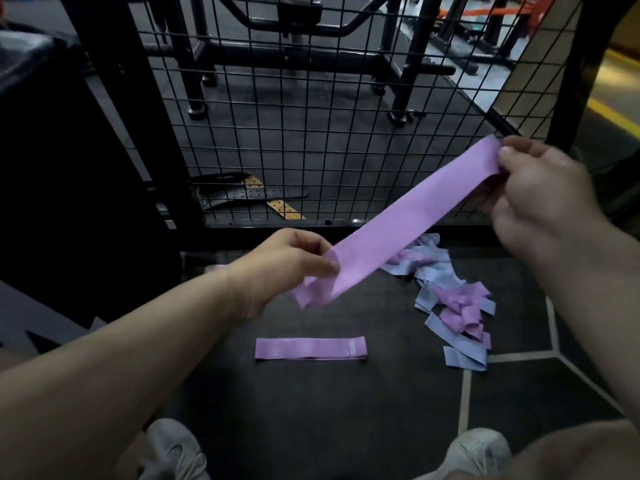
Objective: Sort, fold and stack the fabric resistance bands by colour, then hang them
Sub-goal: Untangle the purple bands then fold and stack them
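Head view: my left hand (pixel 287 261) and right hand (pixel 540 188) pinch the purple band (pixel 408 216) by its ends, flattening it to fold.

A pink-purple band (pixel 408 216) is held taut and slanted between both hands. The left hand (pixel 287 265) pinches its lower end; the right hand (pixel 543 195) pinches its upper end, near the black wire mesh panel (pixel 311 116). On the dark floor (pixel 329 410) below lies one folded purple band (pixel 310 348), flat and apart from the rest. To its right sits a loose heap of blue and purple bands (pixel 453 306). Two pale shoes (pixel 173 452) show at the bottom edge.
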The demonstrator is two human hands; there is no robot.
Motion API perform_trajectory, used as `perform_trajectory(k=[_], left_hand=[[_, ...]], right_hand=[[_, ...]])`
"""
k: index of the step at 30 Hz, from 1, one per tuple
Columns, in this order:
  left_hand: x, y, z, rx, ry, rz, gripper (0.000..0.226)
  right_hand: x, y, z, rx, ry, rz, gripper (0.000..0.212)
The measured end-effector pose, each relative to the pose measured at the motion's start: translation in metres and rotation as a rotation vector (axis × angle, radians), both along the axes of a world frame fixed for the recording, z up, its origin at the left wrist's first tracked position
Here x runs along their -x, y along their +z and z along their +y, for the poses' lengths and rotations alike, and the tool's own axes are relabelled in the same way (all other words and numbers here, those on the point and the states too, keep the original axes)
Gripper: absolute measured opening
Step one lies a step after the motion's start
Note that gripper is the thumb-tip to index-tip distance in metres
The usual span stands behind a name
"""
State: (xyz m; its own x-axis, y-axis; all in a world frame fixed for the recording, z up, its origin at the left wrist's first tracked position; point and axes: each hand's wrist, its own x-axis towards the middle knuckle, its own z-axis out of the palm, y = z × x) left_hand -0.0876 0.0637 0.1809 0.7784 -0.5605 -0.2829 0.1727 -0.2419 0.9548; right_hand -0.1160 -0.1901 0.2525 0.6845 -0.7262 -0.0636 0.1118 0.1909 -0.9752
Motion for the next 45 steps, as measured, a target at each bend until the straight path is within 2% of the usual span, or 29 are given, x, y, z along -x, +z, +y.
perform_trajectory(k=[4,7,10,12,15,17,20,23,26,29,31,33,35,37,39,42,45], left_hand=[[-0.007,-0.001,0.003,0.056,0.164,0.078,0.009],[-0.007,0.004,0.002,0.151,0.196,0.152,0.007],[-0.004,0.006,-0.002,0.214,0.235,0.173,0.030],[-0.002,0.007,-0.006,0.231,0.242,0.163,0.030],[0.000,0.006,-0.009,0.240,0.194,0.155,0.010],[0.000,0.005,-0.010,0.249,0.175,0.186,0.008],[-0.002,0.005,-0.010,0.300,0.202,0.224,0.015],[-0.006,0.008,-0.006,0.337,0.162,0.302,0.030],[-0.007,0.012,-0.001,0.321,0.071,0.371,0.046],[-0.003,0.016,0.001,0.250,-0.005,0.337,0.048],[-0.003,0.010,-0.001,0.168,0.002,0.196,0.049],[-0.003,0.005,-0.002,0.091,0.035,0.034,0.041],[-0.003,0.002,-0.004,0.166,0.077,-0.005,0.022],[-0.002,0.004,-0.005,0.235,0.099,-0.014,0.016],[-0.001,0.005,-0.006,0.240,0.089,-0.038,0.014],[0.001,0.006,-0.008,0.237,0.052,-0.041,0.013],[0.003,0.005,-0.009,0.247,0.001,-0.032,0.014]], right_hand=[[-0.006,-0.007,-0.003,-0.171,-0.060,0.046,0.018],[0.000,-0.010,0.013,-0.084,0.071,0.186,0.014],[0.008,-0.013,0.030,0.212,0.335,0.398,0.019],[0.016,-0.015,0.040,0.433,0.457,0.481,0.028],[0.028,-0.015,0.055,0.811,0.771,0.368,0.037],[0.037,-0.017,0.065,1.083,0.999,0.270,0.045],[0.039,-0.027,0.070,1.293,0.999,0.194,0.050],[0.039,-0.031,0.069,1.365,0.910,0.092,0.030],[0.037,-0.029,0.070,1.268,0.762,0.110,0.011],[0.033,-0.028,0.071,0.894,0.784,0.204,0.009],[0.031,-0.027,0.071,0.693,0.781,0.209,0.009],[0.031,-0.026,0.070,0.571,0.764,0.238,0.010],[0.030,-0.024,0.068,0.466,0.771,0.280,0.011],[0.030,-0.021,0.067,0.359,0.792,0.303,0.013],[0.030,-0.020,0.067,0.348,0.798,0.305,0.016],[0.032,-0.023,0.072,0.537,0.763,0.266,0.016],[0.030,-0.025,0.074,0.535,0.655,0.213,0.016]])
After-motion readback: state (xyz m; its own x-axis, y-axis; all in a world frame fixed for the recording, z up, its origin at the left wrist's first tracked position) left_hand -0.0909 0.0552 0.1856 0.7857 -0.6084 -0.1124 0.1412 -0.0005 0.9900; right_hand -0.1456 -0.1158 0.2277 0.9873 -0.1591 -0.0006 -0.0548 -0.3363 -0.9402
